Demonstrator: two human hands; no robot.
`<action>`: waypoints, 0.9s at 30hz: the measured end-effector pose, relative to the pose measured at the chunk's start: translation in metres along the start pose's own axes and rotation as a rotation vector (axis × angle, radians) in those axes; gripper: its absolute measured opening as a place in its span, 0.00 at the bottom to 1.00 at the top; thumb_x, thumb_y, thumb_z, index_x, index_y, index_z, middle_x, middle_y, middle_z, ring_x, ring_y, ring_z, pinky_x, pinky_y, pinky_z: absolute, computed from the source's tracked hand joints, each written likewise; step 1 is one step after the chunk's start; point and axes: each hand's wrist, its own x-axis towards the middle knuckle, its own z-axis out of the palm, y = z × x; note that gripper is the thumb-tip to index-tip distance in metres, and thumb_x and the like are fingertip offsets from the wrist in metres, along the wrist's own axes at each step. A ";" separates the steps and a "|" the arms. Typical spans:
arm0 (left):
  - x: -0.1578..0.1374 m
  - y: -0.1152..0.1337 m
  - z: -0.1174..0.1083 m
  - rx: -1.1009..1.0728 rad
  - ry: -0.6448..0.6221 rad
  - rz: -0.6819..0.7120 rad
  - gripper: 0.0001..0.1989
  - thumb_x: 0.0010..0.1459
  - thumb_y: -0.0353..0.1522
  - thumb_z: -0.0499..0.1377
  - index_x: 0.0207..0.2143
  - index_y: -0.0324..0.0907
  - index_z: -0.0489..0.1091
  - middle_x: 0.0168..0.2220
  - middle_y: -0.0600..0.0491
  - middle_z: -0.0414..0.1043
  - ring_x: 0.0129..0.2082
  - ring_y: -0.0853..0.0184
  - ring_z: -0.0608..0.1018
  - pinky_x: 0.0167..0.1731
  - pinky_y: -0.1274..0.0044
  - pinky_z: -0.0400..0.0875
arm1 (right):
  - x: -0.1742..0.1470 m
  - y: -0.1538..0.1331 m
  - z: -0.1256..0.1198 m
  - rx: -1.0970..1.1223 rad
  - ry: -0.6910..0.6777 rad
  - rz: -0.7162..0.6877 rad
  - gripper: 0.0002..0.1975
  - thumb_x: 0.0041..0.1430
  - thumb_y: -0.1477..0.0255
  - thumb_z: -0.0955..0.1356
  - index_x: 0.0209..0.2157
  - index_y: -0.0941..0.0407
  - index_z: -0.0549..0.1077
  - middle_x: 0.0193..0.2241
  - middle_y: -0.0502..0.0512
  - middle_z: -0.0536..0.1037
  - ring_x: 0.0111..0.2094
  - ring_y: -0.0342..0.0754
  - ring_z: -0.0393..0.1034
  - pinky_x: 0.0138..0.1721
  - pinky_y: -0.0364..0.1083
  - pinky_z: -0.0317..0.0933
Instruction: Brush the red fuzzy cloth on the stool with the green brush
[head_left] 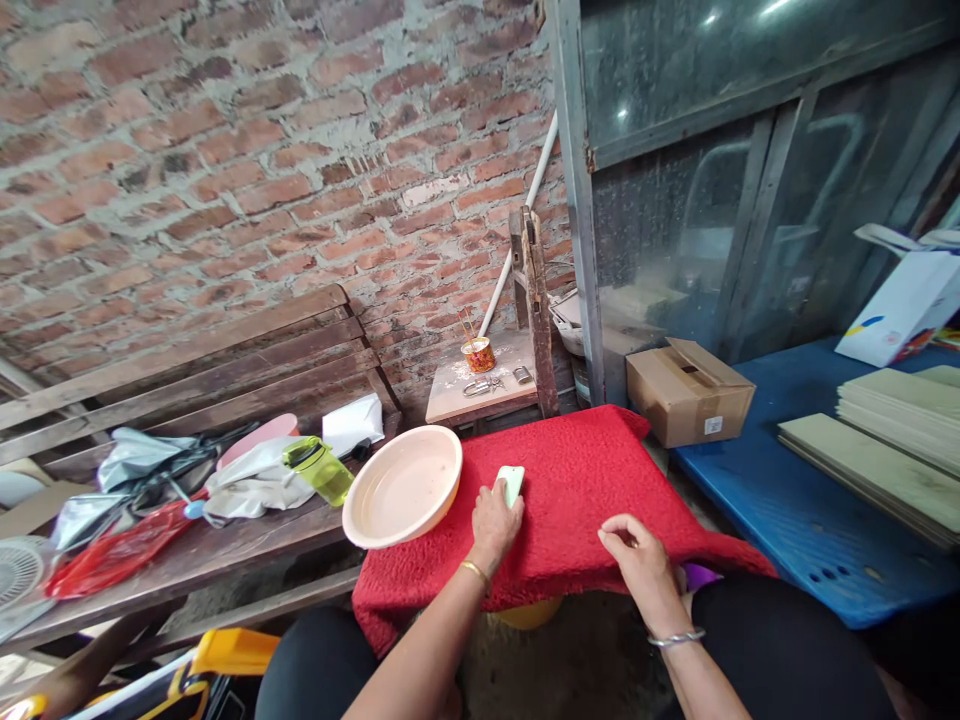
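Note:
My left hand point(495, 522) rests over the red fluffy cloth point(570, 480) and grips a small flat pale-green and white piece point(512, 482), whose kind I cannot make out. A gold bangle circles that wrist. My right hand point(641, 560) hovers near the cloth's front right part, thumb and forefinger pinched together. Whatever may be between those fingertips is too small to tell. A silver bangle is on the right wrist. Left of my left hand, a round pale-pink basin point(405, 480) sits partly on the cloth, its left side close to the bench.
A wooden bench point(247, 560) on the left bears a yellow-green bottle point(321, 470), bags and cloths. Behind stands a small table point(450, 398) with a tin point(478, 353) and padlocks. At right, a blue table point(795, 545) carries a cardboard box point(686, 395) and stacked pale boards point(892, 420).

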 end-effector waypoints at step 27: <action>-0.061 0.012 0.010 -0.275 -0.103 0.213 0.22 0.62 0.41 0.57 0.58 0.45 0.66 0.48 0.46 0.67 0.49 0.59 0.70 0.52 0.71 0.64 | -0.009 0.034 0.031 -0.499 -0.154 -0.352 0.14 0.60 0.59 0.61 0.36 0.50 0.74 0.34 0.56 0.80 0.37 0.54 0.75 0.39 0.49 0.64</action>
